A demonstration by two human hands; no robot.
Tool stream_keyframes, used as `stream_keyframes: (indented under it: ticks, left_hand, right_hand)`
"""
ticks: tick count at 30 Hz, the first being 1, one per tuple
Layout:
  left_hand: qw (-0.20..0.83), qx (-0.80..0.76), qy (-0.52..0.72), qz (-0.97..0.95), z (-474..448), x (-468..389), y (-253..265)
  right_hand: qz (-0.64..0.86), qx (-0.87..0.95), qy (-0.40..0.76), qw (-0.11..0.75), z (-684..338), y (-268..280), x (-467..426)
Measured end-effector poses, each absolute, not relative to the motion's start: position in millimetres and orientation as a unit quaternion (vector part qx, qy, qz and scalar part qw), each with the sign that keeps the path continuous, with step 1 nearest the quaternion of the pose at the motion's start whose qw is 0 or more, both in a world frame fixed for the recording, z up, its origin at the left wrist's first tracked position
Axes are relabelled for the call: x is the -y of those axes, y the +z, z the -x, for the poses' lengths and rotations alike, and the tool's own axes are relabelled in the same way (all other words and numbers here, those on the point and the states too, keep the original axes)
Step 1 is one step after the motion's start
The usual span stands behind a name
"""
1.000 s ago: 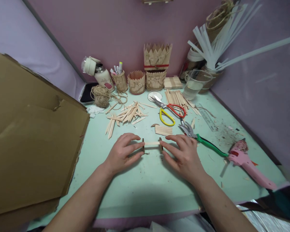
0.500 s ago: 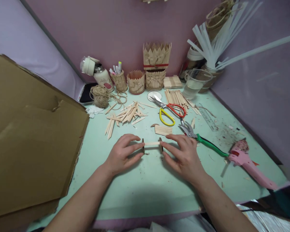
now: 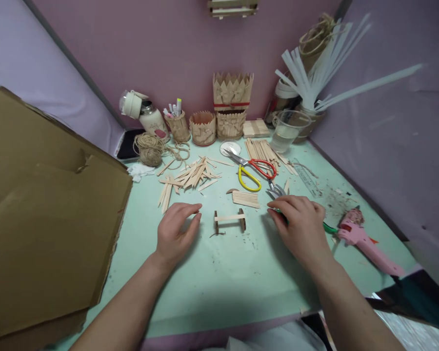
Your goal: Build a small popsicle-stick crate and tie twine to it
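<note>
Between my hands a small wooden frame point(image 3: 229, 219) stands on the green table: two dark upright end pieces with a pale stick joining them across the top. My left hand point(image 3: 177, 229) is left of it, fingers apart with nothing in them. To its right, my right hand point(image 3: 296, 222) hovers by the green-handled pruning shears point(image 3: 277, 190), thumb and fingers apart, and hides part of their handle. Just behind the frame lie a row of joined sticks point(image 3: 246, 199) and a small brown curved piece point(image 3: 232, 191).
Scissors point(image 3: 248, 163) with red and yellow handles lie behind. Loose sticks point(image 3: 195, 174), twine point(image 3: 149, 148) and a water cup point(image 3: 286, 131) stand farther back. A pink glue gun point(image 3: 366, 243) is at right, a cardboard sheet point(image 3: 51, 209) at left.
Both hands have let go of the small wooden frame and moved apart, the left one leftward, the right one rightward to the pruning shears. The frame now stands by itself. The view has shifted slightly.
</note>
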State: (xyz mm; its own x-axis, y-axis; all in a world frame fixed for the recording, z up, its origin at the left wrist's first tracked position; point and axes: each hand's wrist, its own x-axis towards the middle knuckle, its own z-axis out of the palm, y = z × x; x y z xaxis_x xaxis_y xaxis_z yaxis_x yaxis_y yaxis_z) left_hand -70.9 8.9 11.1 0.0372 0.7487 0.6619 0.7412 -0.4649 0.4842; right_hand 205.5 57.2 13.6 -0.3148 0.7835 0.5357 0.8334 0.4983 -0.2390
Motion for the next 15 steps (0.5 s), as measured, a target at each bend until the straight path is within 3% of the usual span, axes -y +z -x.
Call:
stream_keyframes:
  ticks: [9,15]
  left_hand:
    - [0.05,-0.508,0.456,-0.729,68.7,-4.7,11.9]
    - [0.148,-0.587,0.303,-0.736,70.4,-7.1,15.7]
  right_hand:
    - [0.541,0.831,0.011,0.129,-186.9,7.2,-84.8]
    - [0.567,0.817,0.034,0.099,-182.3,4.5,-85.4]
